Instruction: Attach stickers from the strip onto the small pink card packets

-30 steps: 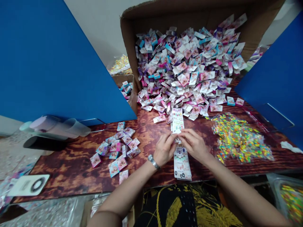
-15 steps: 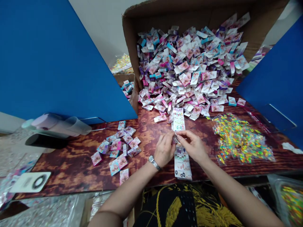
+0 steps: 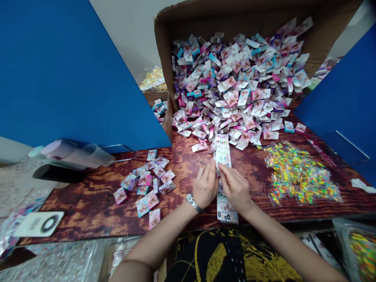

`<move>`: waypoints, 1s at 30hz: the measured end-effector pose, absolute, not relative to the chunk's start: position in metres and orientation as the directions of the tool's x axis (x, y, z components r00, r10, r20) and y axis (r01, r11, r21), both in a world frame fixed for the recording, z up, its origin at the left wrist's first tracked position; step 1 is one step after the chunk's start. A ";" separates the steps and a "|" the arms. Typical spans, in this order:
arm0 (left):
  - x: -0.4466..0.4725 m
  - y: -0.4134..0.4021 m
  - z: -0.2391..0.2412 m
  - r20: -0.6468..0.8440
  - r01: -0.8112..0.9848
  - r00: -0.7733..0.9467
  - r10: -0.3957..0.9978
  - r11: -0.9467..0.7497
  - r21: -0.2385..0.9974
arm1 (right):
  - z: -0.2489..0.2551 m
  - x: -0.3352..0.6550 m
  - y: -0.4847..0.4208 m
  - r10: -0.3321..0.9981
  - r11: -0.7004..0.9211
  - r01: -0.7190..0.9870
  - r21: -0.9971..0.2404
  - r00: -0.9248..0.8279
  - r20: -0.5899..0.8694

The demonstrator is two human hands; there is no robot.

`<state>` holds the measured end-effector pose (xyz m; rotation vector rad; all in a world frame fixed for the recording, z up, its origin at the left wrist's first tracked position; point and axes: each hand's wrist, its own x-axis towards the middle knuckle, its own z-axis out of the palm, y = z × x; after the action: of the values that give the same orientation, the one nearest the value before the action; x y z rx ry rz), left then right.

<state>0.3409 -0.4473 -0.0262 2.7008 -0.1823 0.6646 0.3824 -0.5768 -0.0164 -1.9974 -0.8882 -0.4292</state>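
Note:
My left hand (image 3: 205,184), with a watch (image 3: 194,203) on its wrist, has its fingers bent around a small carton (image 3: 217,172), of which only a sliver shows. Facing it, my right hand (image 3: 235,187) pinches at the same carton with thumb and fingers. Both hands are above a long stack of printed sticker strips (image 3: 223,150) that lies lengthwise on the table, its middle covered by the hands. To the left lies a loose group of small closed cartons (image 3: 143,179), pink, blue and purple with a hand picture.
A big cardboard box (image 3: 163,51) lies on its side, spilling many open cartons (image 3: 235,94). Clear bags of bright yellow-orange bits (image 3: 299,172) lie right. Blue partitions (image 3: 73,78) flank the table (image 3: 100,213). Cups (image 3: 96,154) and a white phone-like object (image 3: 39,224) lie left.
My right hand has turned and drawn in its fingers closer to the left hand. The left fingers now point more upward. The camera view has shifted slightly; the surrounding piles look the same.

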 end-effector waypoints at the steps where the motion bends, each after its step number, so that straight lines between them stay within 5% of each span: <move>1: 0.340 -0.447 -0.026 0.467 -0.207 0.883 -0.041 -0.928 0.310 | -0.020 0.381 -0.577 0.430 -0.347 0.754 -0.557 0.656 0.620; 8: 0.338 -0.443 -0.024 0.540 -0.246 0.842 -0.024 -0.907 0.342 | -0.022 0.382 -0.576 0.437 -0.363 0.685 -0.632 0.724 0.534; 15: 0.336 -0.448 -0.025 0.551 -0.278 0.832 -0.059 -0.905 0.322 | -0.034 0.372 -0.573 0.452 -0.332 0.783 -0.525 0.621 0.640; 21: 0.325 -0.411 -0.032 0.338 -0.128 0.941 -0.033 -0.956 0.263 | -0.034 0.405 -0.603 0.666 -0.304 0.661 -0.686 0.663 0.343; 25: 0.318 -0.374 -0.038 0.230 0.102 0.965 0.128 -0.987 0.121 | -0.052 0.442 -0.629 0.767 -0.404 0.743 -0.534 0.593 0.246; 27: 0.317 -0.368 -0.038 0.256 0.092 0.958 0.130 -0.983 0.156 | -0.063 0.450 -0.632 0.804 -0.426 0.774 -0.468 0.561 0.195; 30: 0.318 -0.379 -0.031 0.242 -0.007 0.965 0.098 -0.917 0.399 | -0.074 0.450 -0.629 0.822 -0.440 0.787 -0.433 0.547 0.158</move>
<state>0.3181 -0.3785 -0.0312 2.7087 0.0656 0.3616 0.4499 -0.6286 -0.0742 -2.3269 -1.3028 0.1037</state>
